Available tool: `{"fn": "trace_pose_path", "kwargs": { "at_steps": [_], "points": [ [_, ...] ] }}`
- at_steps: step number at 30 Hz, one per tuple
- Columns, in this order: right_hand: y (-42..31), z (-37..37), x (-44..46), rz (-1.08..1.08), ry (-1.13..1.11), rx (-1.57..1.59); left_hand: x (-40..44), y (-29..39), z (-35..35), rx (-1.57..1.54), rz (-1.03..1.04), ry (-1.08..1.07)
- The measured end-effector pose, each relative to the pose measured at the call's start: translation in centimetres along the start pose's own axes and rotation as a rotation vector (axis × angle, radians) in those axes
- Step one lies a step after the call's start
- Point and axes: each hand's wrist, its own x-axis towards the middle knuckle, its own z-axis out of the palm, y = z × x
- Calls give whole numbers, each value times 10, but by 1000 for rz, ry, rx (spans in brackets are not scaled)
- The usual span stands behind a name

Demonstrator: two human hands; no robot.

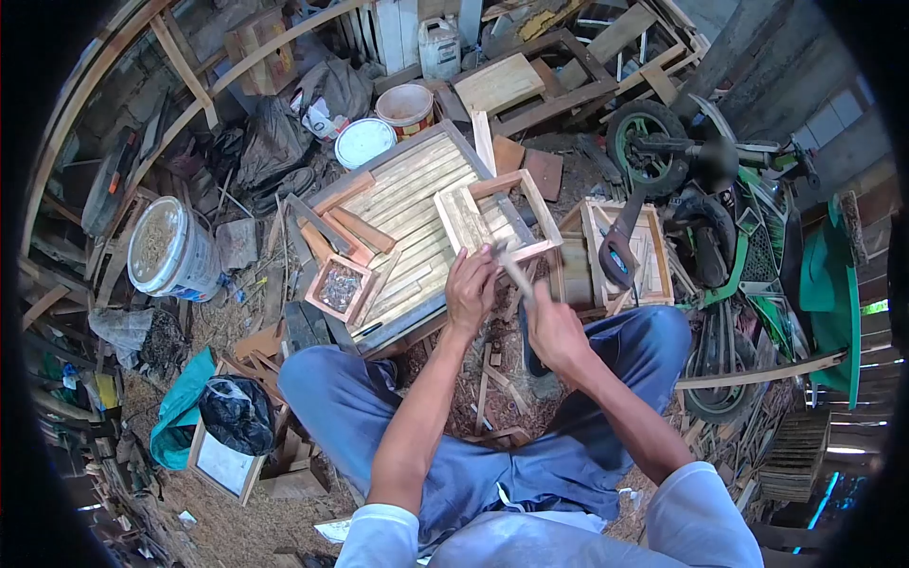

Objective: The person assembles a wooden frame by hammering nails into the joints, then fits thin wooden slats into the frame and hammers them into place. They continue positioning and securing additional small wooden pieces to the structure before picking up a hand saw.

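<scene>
My right hand (559, 333) is closed around the wooden handle of a hammer (516, 275), slightly blurred. The hammer's dark head is close to the fingertips of my left hand (471, 292). Those left fingers are pinched together at the near edge of a small wooden frame (543, 203) with a board on one side; what they hold is too small to make out. The frame rests partly on a low slatted worktop (417, 189). On the worktop's near left corner sits a small wooden box (339, 286) of what look like nails.
Wood offcuts (355, 227) lie on the worktop's left. A handsaw (620, 248) rests on a wooden crate (663, 256) at right, near a green motorbike (743, 246). Buckets (170, 248) and a white lid (365, 142) stand left and behind. Shavings and scraps cover the floor.
</scene>
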Motion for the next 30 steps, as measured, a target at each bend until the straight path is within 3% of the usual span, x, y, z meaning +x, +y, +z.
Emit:
{"fn": "trace_pose_path", "kwargs": {
  "at_steps": [3, 9, 12, 15, 24, 30],
  "points": [
    [16, 9, 8, 35, -66, -128, 7, -3, 1, 20, 33, 15],
    [-8, -5, 1, 0, 16, 64, 2, 1, 0, -7, 28, 19],
    [15, 9, 8, 9, -60, -96, 0, -3, 1, 15, 19, -7],
    [8, 6, 0, 3, 10, 7, 0, -2, 0, -4, 44, 17],
    [20, 7, 7, 24, -70, -110, -2, 0, 1, -11, 26, 20],
    [-2, -5, -2, -7, 29, 18, 1, -1, 1, -3, 33, 3]
  ]
}}
